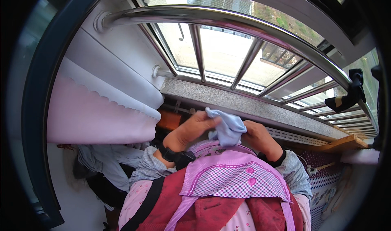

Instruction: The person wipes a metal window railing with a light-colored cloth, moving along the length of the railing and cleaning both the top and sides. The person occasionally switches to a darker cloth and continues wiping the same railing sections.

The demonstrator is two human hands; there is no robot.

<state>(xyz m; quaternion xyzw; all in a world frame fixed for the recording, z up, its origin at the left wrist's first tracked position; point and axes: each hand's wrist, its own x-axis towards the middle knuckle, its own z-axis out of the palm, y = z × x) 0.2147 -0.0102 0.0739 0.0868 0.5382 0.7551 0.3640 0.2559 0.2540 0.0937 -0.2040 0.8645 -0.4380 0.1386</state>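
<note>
Between my two hands hangs a small light blue cloth (229,127), folded and crumpled, just in front of my apron. My left hand (197,127) pinches its left upper corner between thumb and fingers, and that hand is a little blurred. On the cloth's right side, my right hand (258,134) grips the edge with its fingers curled in. Whether the cloth is a garment or a rag I cannot tell. Below it spreads my pink apron (235,170) with a checked panel and two buttons.
A steel railing (220,15) runs before the window, above a granite sill (195,92). At left hangs a pink and white scalloped cover (104,115), with grey clothing (107,160) below it. A white radiator (296,136) sits under the sill. Black straps (348,92) wrap the railing at right.
</note>
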